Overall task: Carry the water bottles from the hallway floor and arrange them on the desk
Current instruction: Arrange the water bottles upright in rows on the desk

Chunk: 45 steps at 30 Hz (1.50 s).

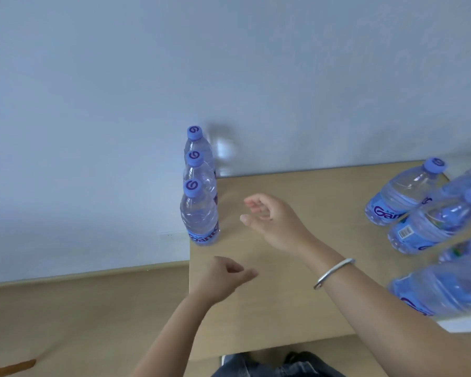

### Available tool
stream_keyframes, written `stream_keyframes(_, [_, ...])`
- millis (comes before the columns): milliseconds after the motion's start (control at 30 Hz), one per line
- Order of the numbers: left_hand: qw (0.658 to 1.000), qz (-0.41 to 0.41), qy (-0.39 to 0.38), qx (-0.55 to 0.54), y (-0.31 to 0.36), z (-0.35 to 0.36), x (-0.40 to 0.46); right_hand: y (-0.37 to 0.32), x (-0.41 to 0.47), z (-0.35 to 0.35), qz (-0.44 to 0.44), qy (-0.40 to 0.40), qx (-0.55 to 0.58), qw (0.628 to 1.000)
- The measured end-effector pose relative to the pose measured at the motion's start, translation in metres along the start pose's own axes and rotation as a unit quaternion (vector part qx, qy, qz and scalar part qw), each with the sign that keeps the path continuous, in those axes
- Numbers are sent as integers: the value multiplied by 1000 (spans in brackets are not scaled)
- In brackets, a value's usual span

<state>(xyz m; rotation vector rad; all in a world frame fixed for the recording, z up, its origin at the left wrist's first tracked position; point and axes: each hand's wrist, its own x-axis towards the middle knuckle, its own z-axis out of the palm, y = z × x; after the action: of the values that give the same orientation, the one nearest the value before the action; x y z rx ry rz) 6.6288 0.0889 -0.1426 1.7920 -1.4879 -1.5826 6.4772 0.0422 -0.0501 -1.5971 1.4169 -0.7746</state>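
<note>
Bottles [199, 213] line the tan desk [283, 308] edge by the pale wall [229, 63] — both hands' grip loose, empty.

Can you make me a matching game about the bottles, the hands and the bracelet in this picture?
Things:
1. row of three upright clear plastic water bottles with blue caps
2. silver metal bracelet
3. left hand
4. group of clear plastic water bottles

Places or states:
A. on the right wrist
B. along the tan wooden desk's left edge
C. at the desk's right side
D. loosely curled, holding nothing

Pairs: 1-B, 2-A, 3-D, 4-C
</note>
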Motion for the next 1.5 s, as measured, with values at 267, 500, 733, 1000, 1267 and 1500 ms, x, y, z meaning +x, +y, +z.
stream_keyframes(267, [984,129,-107,66,87,92,-7,25,-76,-85,36,94,2,995])
stream_keyframes(500, [959,200,-170,107,131,161,-13,46,-139,-148,68,194,28,978])
stream_keyframes(733, [943,250,-173,132,158,203,-14,58,-179,-186,31,289,86,953])
stream_keyframes(1000, [915,350,-190,71,176,240,-17,96,-203,-199,46,361,86,927])
stream_keyframes(1267, [950,271,-156,-1,149,265,-2,126,-195,-199,98,274,103,951])
stream_keyframes(1500, [966,222,-125,-36,148,259,-3,128,-188,-203,87,259,129,953])
